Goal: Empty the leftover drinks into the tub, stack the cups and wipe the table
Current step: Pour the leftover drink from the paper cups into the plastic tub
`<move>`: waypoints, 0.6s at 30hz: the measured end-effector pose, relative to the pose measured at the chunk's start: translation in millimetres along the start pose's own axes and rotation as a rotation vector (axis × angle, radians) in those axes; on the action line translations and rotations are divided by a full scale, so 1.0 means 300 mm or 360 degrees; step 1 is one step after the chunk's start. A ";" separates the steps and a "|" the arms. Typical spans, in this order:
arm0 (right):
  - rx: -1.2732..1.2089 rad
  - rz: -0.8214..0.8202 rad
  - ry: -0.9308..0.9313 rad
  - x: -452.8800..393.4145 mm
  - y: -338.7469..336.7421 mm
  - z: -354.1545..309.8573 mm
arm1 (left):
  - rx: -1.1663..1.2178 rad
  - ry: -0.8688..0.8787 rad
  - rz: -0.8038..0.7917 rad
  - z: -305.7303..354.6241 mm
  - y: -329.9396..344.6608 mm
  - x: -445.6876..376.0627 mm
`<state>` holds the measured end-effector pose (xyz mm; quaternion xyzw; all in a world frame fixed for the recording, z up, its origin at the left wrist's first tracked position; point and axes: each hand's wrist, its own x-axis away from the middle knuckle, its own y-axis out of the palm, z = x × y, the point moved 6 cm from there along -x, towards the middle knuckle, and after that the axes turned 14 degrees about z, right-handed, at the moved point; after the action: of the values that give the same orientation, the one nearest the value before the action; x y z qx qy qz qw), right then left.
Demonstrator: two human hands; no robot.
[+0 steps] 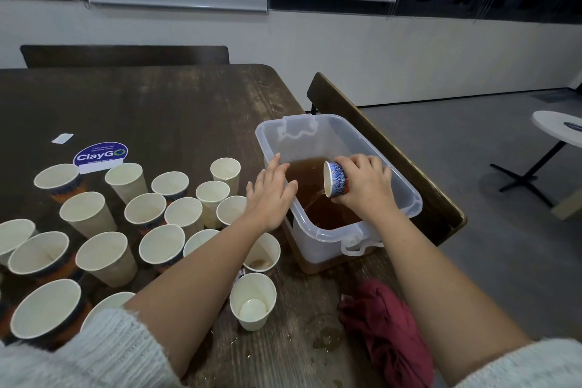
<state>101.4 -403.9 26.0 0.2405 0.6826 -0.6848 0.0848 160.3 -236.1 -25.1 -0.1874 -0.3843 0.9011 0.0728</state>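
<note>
A clear plastic tub stands at the table's right edge, holding brown liquid. My right hand grips a blue patterned paper cup tipped on its side over the tub, and a thin stream runs from its rim. My left hand lies flat with straight fingers against the tub's left rim. Several white-lined paper cups stand upright on the left of the table. A dark red cloth lies crumpled by my right forearm.
The dark wooden table carries a blue ClayGo sticker and small spills near the cloth. A cup with residue and a stacked cup stand in front of the tub. A bench back runs behind the tub.
</note>
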 end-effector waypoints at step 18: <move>-0.0773 0.0154 0.0363 -0.001 -0.043 -0.027 | -0.0129 -0.0023 -0.0254 0.018 -0.100 -0.016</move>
<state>97.6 -395.4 37.9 0.3211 0.8196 -0.4648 0.0954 162.3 -220.1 1.3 -0.1525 -0.4348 0.8774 0.1340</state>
